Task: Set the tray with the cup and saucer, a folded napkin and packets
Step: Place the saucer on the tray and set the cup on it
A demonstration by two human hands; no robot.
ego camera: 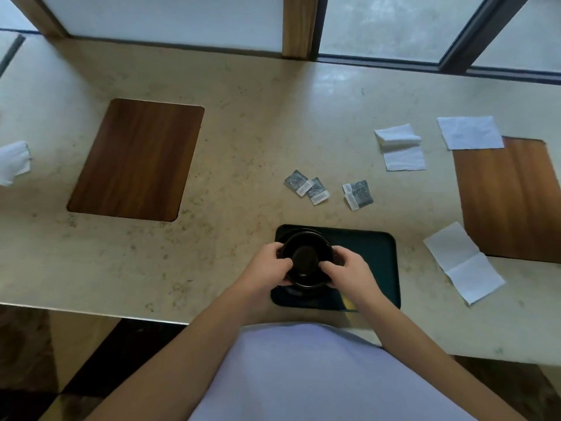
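A dark green tray [376, 253] lies at the counter's near edge. Over its left end both hands grip a black cup [305, 258], with a black saucer [303, 230] showing under and behind it. My left hand [267, 264] clasps the cup's left side. On the cup's right side is my right hand [346, 270]. Whether the cup rests on the saucer I cannot tell. Several small dark packets [306, 187] [357, 193] lie on the counter beyond the tray. A partly folded white napkin [400, 150] lies further back on the right.
An unfolded napkin [463, 262] lies right of the tray, another [469, 132] at the back right. Wooden insets [136, 159] [510, 199] sit in the beige counter on both sides. A crumpled white napkin [13, 161] is at the far left. Windows run behind.
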